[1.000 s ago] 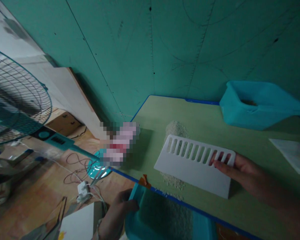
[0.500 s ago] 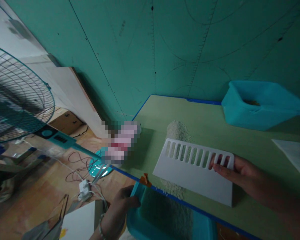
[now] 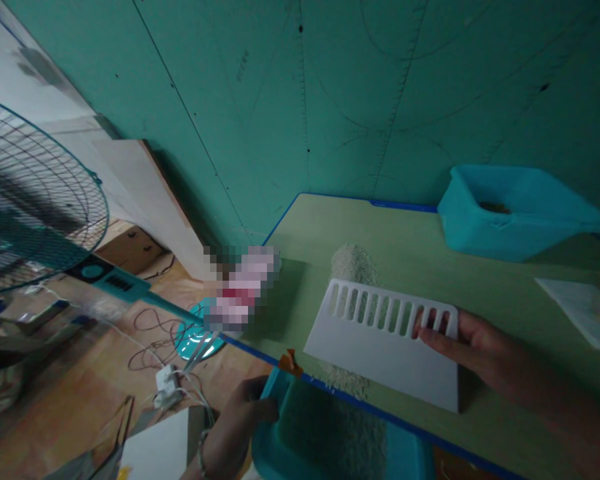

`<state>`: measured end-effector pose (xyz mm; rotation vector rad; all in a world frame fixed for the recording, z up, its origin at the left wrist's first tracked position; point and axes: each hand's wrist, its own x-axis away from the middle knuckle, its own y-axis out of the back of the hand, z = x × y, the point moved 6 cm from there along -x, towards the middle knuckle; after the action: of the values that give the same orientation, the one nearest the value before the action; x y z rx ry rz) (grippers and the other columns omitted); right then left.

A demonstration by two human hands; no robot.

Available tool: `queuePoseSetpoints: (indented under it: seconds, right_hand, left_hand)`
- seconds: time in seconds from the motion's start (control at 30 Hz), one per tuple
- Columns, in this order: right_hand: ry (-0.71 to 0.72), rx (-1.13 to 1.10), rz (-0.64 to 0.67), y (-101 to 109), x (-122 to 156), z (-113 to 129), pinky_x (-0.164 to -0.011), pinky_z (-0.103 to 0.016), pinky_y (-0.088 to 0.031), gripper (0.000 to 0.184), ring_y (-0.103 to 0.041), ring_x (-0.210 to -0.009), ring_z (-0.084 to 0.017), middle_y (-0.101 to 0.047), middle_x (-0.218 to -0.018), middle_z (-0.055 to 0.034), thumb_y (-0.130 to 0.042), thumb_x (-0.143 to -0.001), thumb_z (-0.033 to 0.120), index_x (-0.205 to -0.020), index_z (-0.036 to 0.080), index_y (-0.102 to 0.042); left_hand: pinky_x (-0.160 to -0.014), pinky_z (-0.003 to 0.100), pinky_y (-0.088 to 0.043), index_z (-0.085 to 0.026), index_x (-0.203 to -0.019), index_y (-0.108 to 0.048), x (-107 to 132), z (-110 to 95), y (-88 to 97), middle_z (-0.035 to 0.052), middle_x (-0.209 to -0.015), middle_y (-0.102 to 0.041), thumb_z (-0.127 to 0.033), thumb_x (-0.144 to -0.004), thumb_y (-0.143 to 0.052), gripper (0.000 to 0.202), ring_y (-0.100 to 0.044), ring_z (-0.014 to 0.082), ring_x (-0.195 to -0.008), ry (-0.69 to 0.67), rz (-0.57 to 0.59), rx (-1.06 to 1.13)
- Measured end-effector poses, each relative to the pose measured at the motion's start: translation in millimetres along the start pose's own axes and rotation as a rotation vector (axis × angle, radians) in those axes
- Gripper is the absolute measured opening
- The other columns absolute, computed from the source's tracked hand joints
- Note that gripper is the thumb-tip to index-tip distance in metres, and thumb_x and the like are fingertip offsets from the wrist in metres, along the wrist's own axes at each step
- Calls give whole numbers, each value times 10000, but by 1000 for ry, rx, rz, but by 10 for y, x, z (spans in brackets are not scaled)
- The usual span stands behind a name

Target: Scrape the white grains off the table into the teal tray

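Note:
My right hand (image 3: 460, 337) is closed on the right end of a white slotted plastic board (image 3: 380, 353), its fingers seen through the end slots. The board stands tilted over the table between two heaps of pale rice-like grains. One grain heap (image 3: 354, 261) lies behind it, and loose grains (image 3: 347, 381) lie in front at the table edge. Below that edge, my left hand (image 3: 245, 417) grips the left rim of a teal plastic bin (image 3: 265, 443) with its thumb over the rim. Many of the same grains are inside this bin.
Another teal bin (image 3: 510, 233) stands at the table's back right, with a white sheet (image 3: 570, 310) in front. An orange piece (image 3: 291, 362) sits on the front edge of the green table (image 3: 325, 220). At left are a fan (image 3: 35, 200), cables and a power strip (image 3: 167, 387).
The whole view has shifted slightly. My right hand and the board appear a little further left. Both hands keep their hold, and the grain heaps look much the same.

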<state>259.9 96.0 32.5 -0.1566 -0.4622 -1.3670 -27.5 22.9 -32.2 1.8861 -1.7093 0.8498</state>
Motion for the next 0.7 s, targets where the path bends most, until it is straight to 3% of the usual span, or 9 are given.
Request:
queuePoseSetpoints:
  seconds: [0.17, 0.33, 0.53, 0.7]
  right_hand:
    - [-12, -30, -7, -14, 23, 10, -611, -328, -517, 280, -663, -690, -228, -721, -708, -10, -716, -595, 444, -762, 229, -651]
    - [-70, -90, 54, 35, 0, -45, -621, -350, -531, 336, -674, -725, -251, -730, -745, -26, -714, -604, 485, -825, 239, -657]
    - [-17, -95, 57, 66, -7, -35, -636, -342, -524, 354, -669, -738, -242, -725, -745, -19, -698, -623, 501, -842, 226, -651]
    - [-10, -82, 74, 2, 11, -31, -614, -315, -508, 321, -657, -699, -211, -719, -740, -13, -680, -652, 480, -832, 218, -634]
  left_hand:
    - [-539, 275, -438, -113, -614, -693, -5, -8, 15, 42, -556, -649, -84, -432, -541, 239, -561, 183, -569, -6, 0, 12]
    - [-530, 279, -429, -102, -634, -703, -94, 36, 79, 32, -506, -624, -77, -439, -547, 251, -562, 184, -532, 7, 69, 27]
    - [-559, 302, -445, -91, -649, -707, -117, 30, 107, 33, -494, -619, -88, -454, -567, 240, -564, 184, -513, 5, 108, 10]
    - [-544, 269, -452, -110, -625, -699, -39, 8, 80, 24, -498, -634, -97, -445, -554, 231, -576, 175, -526, -3, 38, 22]
